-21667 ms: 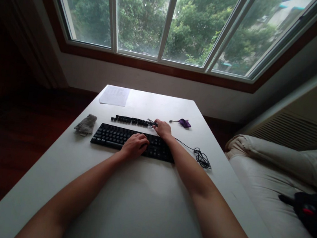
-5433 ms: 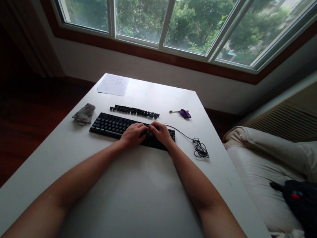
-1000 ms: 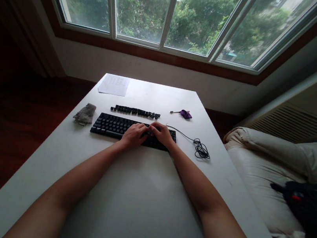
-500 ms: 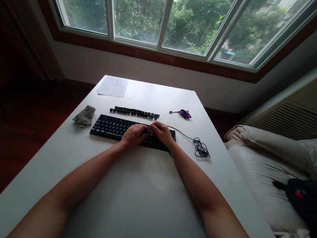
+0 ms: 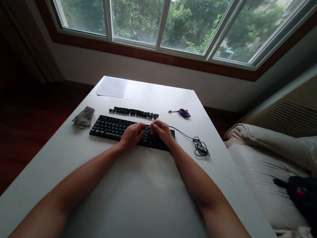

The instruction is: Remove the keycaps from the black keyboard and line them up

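Observation:
A black keyboard (image 5: 109, 127) lies across the white table, partly covered by my hands. My right hand (image 5: 159, 130) is closed over its right part, pinching a slim tool with a pale shaft (image 5: 164, 125); its working end is too small to identify. Close by, my left hand (image 5: 132, 134) rests over the keys with thumb and fingertips drawn together near the tool's end. Whatever lies between those fingertips is too small to make out. Behind the keyboard, loose black keycaps (image 5: 132, 112) stand in a row.
A crumpled grey cloth (image 5: 83, 117) lies left of the keyboard. Toward the right are a coiled black cable (image 5: 201, 147) and a purple item with a small brush-like stick (image 5: 183, 113). A paper sheet (image 5: 112, 87) lies at the far left. A sofa (image 5: 261, 170) flanks the table.
Both hands have risen slightly off the keys, and a small shiny piece now shows between their fingertips. The view has shifted slightly.

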The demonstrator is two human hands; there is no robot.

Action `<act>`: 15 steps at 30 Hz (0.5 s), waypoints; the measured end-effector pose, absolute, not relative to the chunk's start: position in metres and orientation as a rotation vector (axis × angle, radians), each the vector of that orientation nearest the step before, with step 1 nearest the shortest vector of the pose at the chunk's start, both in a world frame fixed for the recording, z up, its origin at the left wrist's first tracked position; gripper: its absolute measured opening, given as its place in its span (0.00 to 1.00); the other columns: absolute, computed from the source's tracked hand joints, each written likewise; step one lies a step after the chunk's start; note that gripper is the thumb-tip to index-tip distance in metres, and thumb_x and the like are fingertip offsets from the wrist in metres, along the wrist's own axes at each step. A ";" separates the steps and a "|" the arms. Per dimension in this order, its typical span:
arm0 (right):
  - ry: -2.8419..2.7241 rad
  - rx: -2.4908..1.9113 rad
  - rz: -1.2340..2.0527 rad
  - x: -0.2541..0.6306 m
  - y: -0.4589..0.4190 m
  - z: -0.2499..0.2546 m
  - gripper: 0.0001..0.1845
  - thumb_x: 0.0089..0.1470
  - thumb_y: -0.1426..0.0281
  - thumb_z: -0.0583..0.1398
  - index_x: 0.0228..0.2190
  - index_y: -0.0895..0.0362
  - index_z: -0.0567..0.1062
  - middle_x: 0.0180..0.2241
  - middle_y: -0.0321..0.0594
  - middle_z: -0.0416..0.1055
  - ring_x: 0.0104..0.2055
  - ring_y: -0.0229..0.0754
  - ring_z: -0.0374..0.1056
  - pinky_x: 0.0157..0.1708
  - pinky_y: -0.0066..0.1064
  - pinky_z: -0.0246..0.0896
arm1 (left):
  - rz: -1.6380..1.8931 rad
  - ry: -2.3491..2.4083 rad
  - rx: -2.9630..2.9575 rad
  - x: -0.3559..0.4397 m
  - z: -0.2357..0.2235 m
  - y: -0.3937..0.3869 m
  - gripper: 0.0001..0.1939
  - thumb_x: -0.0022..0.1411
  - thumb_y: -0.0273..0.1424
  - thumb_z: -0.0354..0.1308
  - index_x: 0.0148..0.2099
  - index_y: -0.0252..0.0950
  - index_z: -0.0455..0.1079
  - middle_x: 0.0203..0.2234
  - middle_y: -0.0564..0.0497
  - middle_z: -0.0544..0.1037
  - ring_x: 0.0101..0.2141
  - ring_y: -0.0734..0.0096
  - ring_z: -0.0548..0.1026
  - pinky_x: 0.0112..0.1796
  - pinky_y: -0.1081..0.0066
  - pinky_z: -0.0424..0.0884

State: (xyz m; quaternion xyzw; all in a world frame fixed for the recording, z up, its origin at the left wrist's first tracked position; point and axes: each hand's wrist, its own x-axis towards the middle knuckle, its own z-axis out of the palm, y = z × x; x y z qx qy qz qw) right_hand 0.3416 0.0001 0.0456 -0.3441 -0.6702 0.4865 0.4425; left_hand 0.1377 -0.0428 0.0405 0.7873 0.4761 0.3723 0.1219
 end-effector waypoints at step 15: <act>-1.448 -0.797 1.342 0.347 0.003 0.044 0.20 0.54 0.53 0.64 0.39 0.56 0.74 0.27 0.37 0.76 0.24 0.37 0.70 0.25 0.28 0.65 | 1.096 1.417 2.162 0.137 0.047 -0.045 0.11 0.68 0.37 0.53 0.50 0.40 0.69 0.38 0.50 0.79 0.38 0.65 0.76 0.41 0.68 0.69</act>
